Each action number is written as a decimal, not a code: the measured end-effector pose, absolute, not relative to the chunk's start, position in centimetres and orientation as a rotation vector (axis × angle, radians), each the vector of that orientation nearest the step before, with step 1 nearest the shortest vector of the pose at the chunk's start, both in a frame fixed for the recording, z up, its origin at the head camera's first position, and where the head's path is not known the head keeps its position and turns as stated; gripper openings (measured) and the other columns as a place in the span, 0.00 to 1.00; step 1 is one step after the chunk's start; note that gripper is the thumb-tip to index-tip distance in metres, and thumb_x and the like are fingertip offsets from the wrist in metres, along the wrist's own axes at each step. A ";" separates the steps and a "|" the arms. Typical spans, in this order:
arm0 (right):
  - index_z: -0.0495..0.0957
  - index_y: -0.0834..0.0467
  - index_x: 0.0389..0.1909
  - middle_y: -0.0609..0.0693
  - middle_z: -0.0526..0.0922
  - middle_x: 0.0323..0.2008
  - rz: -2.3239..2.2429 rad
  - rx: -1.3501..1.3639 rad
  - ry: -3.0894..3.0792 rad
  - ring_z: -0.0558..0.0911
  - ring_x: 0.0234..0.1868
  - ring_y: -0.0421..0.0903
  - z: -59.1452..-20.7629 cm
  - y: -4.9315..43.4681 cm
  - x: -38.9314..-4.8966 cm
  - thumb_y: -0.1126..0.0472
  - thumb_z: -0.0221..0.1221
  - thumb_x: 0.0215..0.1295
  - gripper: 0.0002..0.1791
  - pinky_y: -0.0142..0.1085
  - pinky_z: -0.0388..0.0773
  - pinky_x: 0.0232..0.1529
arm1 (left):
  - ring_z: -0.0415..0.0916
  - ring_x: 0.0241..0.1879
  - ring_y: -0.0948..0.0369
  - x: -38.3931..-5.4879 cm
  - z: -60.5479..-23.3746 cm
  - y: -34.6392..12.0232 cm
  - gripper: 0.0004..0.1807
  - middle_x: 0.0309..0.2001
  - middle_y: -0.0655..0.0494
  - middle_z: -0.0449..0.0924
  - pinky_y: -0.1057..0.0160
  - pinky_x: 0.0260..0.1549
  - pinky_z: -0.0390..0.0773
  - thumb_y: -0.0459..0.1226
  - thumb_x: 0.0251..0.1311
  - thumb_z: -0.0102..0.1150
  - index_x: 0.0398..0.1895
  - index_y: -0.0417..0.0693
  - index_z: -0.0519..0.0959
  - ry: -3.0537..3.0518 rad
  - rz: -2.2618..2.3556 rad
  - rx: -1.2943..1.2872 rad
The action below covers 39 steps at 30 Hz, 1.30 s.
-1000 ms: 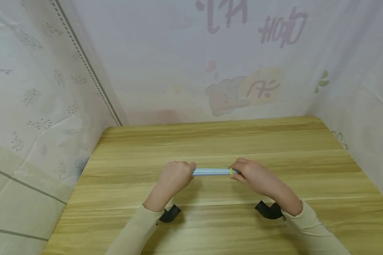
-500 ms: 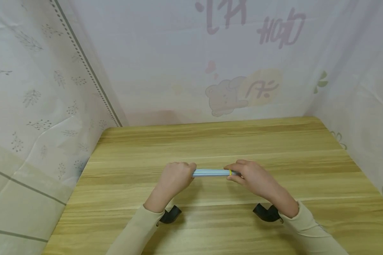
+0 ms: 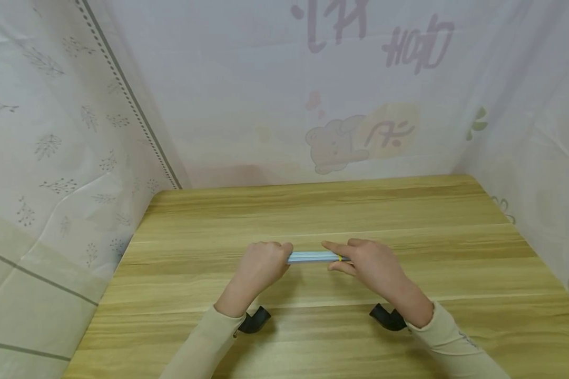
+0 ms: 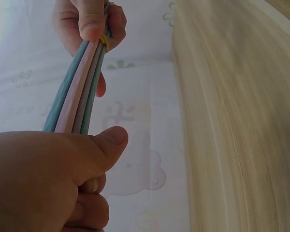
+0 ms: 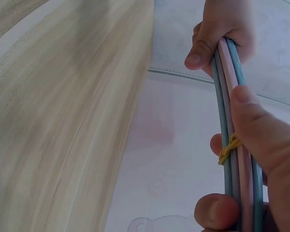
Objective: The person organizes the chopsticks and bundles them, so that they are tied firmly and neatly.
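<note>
A bundle of slim pastel pencils (image 3: 313, 257), in blue, pink and greyish tones, is held level above the table. My left hand (image 3: 263, 263) grips its left end in a fist, hiding that end. A yellow rubber band (image 5: 229, 150) circles the bundle near the other end. There my right hand (image 3: 374, 266) holds the pencils, its thumb lying along them just past the band and its lower fingers curled round from the other side, as the right wrist view shows. In the head view the right index finger stretches out to the left over the bundle.
The wood-grain table (image 3: 313, 210) spreads under both hands. A pale printed cloth (image 3: 246, 105) hangs behind and at both sides. Black curved pieces (image 3: 254, 320) stick out from both wrists above the tabletop.
My right hand has slid left along the bundle, its index finger and thumb reaching farther past the band. The band has shifted slightly left and looks narrower. My left hand keeps its grip.
</note>
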State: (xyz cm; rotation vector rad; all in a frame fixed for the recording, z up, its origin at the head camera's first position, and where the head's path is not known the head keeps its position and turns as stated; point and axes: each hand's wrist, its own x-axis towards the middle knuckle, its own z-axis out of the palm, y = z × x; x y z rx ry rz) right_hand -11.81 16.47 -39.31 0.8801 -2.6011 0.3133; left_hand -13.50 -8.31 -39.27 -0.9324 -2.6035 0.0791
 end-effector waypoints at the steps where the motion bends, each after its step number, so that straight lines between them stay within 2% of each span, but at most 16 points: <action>1: 0.80 0.44 0.54 0.43 0.77 0.19 0.306 0.882 -2.599 0.65 0.14 0.32 -39.3 16.5 -11.8 0.43 0.64 0.53 0.26 0.23 0.59 0.15 | 0.52 0.13 0.69 -13.5 -39.3 -8.3 0.16 0.13 0.63 0.68 0.71 0.09 0.58 0.42 0.48 0.72 0.19 0.51 0.72 -2.606 0.079 -0.932; 6: 0.79 0.47 0.56 0.43 0.76 0.19 0.312 0.888 -2.632 0.63 0.14 0.31 -39.3 16.5 -11.7 0.42 0.65 0.53 0.29 0.24 0.59 0.16 | 0.53 0.13 0.69 -13.4 -39.3 -8.3 0.16 0.13 0.63 0.68 0.71 0.09 0.59 0.42 0.47 0.72 0.19 0.51 0.71 -2.609 0.058 -0.933; 10: 0.77 0.54 0.57 0.43 0.78 0.24 0.389 0.906 -2.680 0.65 0.18 0.31 -39.3 17.0 -11.7 0.44 0.66 0.53 0.31 0.24 0.63 0.19 | 0.53 0.13 0.69 -13.5 -39.4 -8.4 0.17 0.13 0.63 0.66 0.70 0.09 0.59 0.42 0.47 0.72 0.18 0.51 0.70 -2.600 0.042 -0.937; 15: 0.81 0.57 0.48 0.43 0.79 0.30 0.510 0.939 -2.695 0.70 0.24 0.32 -39.2 17.8 -11.7 0.51 0.66 0.57 0.21 0.27 0.71 0.26 | 0.51 0.13 0.69 -13.5 -39.4 -8.5 0.16 0.12 0.63 0.65 0.71 0.09 0.57 0.40 0.48 0.71 0.18 0.51 0.70 -2.597 0.047 -0.939; 21: 0.83 0.57 0.39 0.43 0.79 0.30 0.513 0.977 -2.688 0.71 0.26 0.32 -39.0 18.3 -11.7 0.57 0.66 0.58 0.11 0.28 0.72 0.27 | 0.50 0.13 0.69 -13.5 -39.4 -8.6 0.16 0.12 0.63 0.64 0.72 0.09 0.54 0.39 0.49 0.70 0.18 0.51 0.70 -2.605 0.058 -0.936; 29: 0.81 0.61 0.39 0.45 0.79 0.31 0.561 1.117 -2.708 0.68 0.24 0.31 -38.6 17.8 -12.0 0.61 0.63 0.61 0.09 0.25 0.69 0.25 | 0.50 0.13 0.69 -13.5 -39.4 -8.5 0.15 0.12 0.63 0.64 0.72 0.09 0.55 0.40 0.50 0.69 0.18 0.51 0.71 -2.609 0.066 -0.945; 39: 0.81 0.58 0.45 0.43 0.80 0.30 0.625 1.066 -2.748 0.68 0.24 0.31 -38.8 17.4 -12.1 0.58 0.62 0.62 0.13 0.26 0.68 0.25 | 0.50 0.14 0.68 -13.5 -39.4 -8.5 0.15 0.12 0.63 0.63 0.71 0.10 0.54 0.38 0.51 0.69 0.18 0.51 0.70 -2.609 0.048 -0.946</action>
